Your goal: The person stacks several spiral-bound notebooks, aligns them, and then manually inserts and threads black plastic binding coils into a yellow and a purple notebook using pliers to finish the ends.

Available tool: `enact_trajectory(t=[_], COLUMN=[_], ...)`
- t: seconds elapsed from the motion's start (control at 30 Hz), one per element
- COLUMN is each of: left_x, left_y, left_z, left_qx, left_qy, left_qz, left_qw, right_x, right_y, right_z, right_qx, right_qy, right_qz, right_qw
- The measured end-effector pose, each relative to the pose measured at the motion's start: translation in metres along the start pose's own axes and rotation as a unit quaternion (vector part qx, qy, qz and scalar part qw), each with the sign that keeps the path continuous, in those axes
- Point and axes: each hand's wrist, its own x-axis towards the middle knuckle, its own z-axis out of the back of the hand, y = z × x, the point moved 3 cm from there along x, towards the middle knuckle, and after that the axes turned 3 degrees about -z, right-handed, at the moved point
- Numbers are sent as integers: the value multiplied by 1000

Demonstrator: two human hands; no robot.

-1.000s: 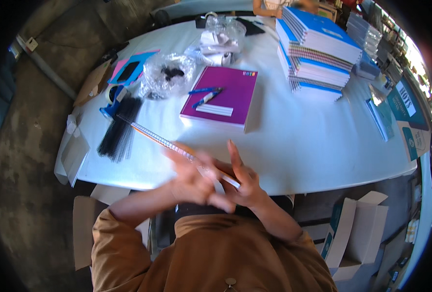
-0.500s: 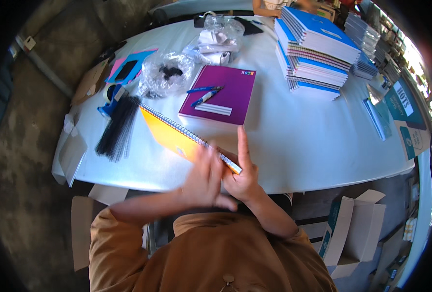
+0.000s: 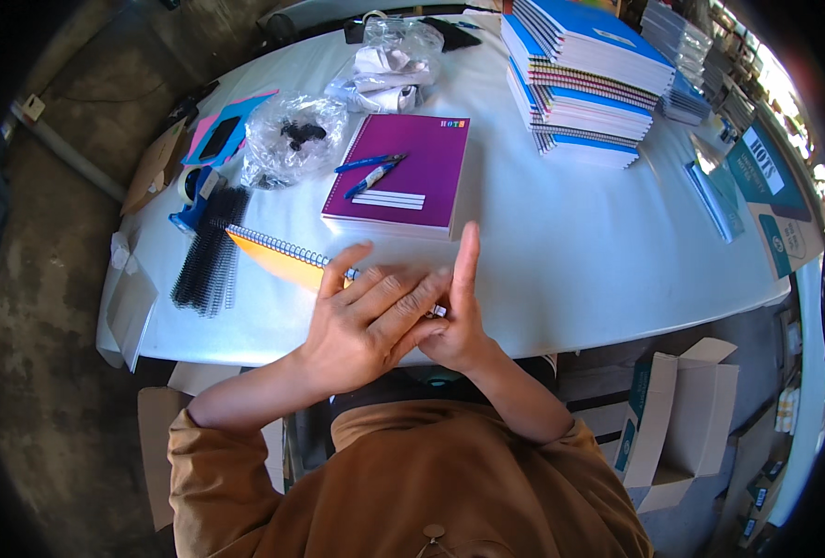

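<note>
A yellow spiral notebook [image 3: 278, 263] is tilted with its wire-bound edge up, near the front of the table. My right hand [image 3: 459, 327] grips the notebook's right end, its index finger pointing up. Across the spine near that end lies my left hand [image 3: 361, 321], fingers stretched out and reaching over toward the right hand. It hides much of the notebook's right part. Just beyond, a stack of notebooks with a purple cover [image 3: 422, 153] bears a blue pen-like tool [image 3: 375, 177] and blue-handled cutters [image 3: 368, 164].
Black binding coils [image 3: 210, 265] and a blue tape dispenser [image 3: 197, 200] lie at left, with a clear plastic bag [image 3: 292, 139] behind. Blue-covered notebooks [image 3: 594, 84] are stacked at the back right. An open cardboard box [image 3: 687, 428] sits below the table's right edge.
My left hand, blurred before, has moved up and now lies over the spine with its fingers stretched. The view has shifted slightly; the right hand still grips the notebook's end.
</note>
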Motion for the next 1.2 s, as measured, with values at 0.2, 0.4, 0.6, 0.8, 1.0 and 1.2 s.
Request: enact_trajectory(t=[0.2, 0.4, 0.6, 0.8, 1.0, 1.2], left_x=[15, 23, 14, -29, -36, -52], left_y=[4, -2, 117, 184, 191, 203], left_z=[21, 27, -24, -139, -152, -148], left_qx=[-65, -135, -146, 1, -43, -143], left_qy=[82, -2, -53, 15, -75, -198], left_qz=[-24, -23, 126, 221, 313, 346], left_qw=[994, 991, 980, 975, 946, 906], right_x=[-3, 21, 10, -59, -2, 52], right_y=[14, 70, 89, -29, -29, -110], right_z=[7, 39, 129, 190, 103, 2], right_qx=[-13, -303, -643, -580, -507, -525], right_qy=[41, 38, -40, 224, 136, 154], right_qz=[-66, 122, 194, -194, -142, -8], right_qw=[997, 945, 740, 759, 839, 837])
